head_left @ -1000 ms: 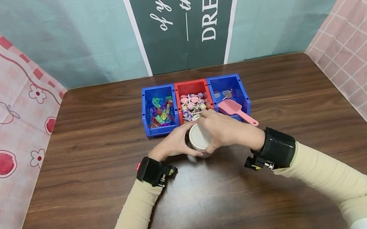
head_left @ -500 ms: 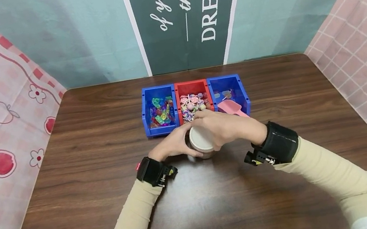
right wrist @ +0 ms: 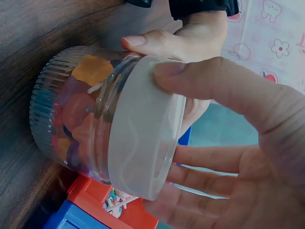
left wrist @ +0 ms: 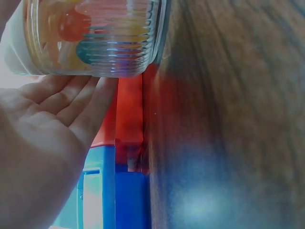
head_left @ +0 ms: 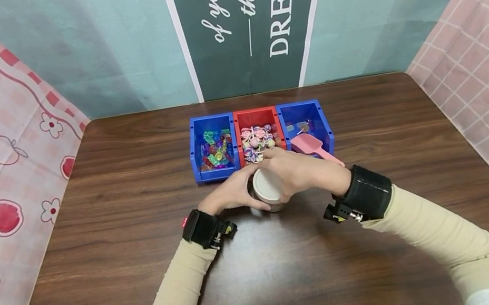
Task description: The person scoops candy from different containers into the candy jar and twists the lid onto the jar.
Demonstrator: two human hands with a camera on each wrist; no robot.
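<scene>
A clear ribbed jar (right wrist: 78, 114) with colourful pieces inside stands upright on the table, capped by a whitish lid (head_left: 266, 185). My left hand (head_left: 233, 191) holds the jar from its left side, thumb in front and fingers behind. From the right, my right hand (head_left: 295, 170) grips the lid's rim. In the right wrist view the thumb lies on one side of the lid and the fingers (right wrist: 205, 183) curve round the other. The lid sits on the jar's mouth; whether it is loose I cannot tell.
Right behind the jar stand three joined bins. The left blue bin (head_left: 212, 175) holds translucent coloured pieces. In the red bin (head_left: 255, 114) are small lollipop-like pieces. A pink scoop (head_left: 306, 142) leans in the right blue bin (head_left: 328, 131), its handle over the front edge near my right wrist.
My right hand and wrist shifted slightly right, covering the scoop's handle, then came back left in small turns at the lid. The left hand and the jar stay in place.
</scene>
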